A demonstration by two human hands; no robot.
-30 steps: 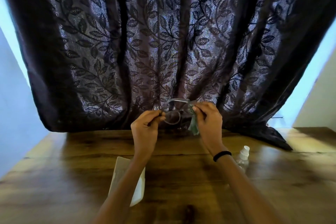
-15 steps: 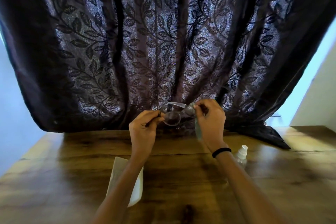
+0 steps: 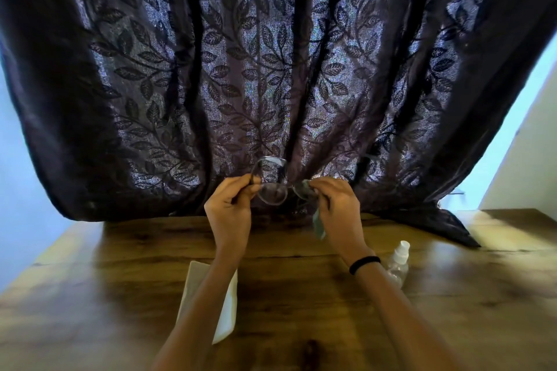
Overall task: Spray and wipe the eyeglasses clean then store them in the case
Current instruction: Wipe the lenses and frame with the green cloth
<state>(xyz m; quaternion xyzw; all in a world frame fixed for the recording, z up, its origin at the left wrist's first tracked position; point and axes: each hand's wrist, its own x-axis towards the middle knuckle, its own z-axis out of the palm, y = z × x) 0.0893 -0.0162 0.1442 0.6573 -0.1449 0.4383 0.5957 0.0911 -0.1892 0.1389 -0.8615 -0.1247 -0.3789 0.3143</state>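
I hold a pair of grey-framed eyeglasses (image 3: 272, 190) up in the air above the far part of the wooden table (image 3: 301, 295). My left hand (image 3: 230, 211) pinches the frame at its left end. My right hand (image 3: 339, 208) presses a pale green cloth (image 3: 318, 224) onto the right lens, and the cloth's tail hangs below my fingers. One temple arm sticks up behind the frame. A white case (image 3: 226, 307) lies on the table under my left forearm, partly hidden. A small clear spray bottle (image 3: 399, 262) stands right of my right wrist.
A dark curtain (image 3: 271, 69) with a leaf pattern hangs just behind the table's far edge, its hem spilling onto the back right corner. Pale walls show at both sides.
The glasses have tilted, so a temple arm now points upward. My right hand has shifted the cloth on the right lens. The head camera has moved slightly.
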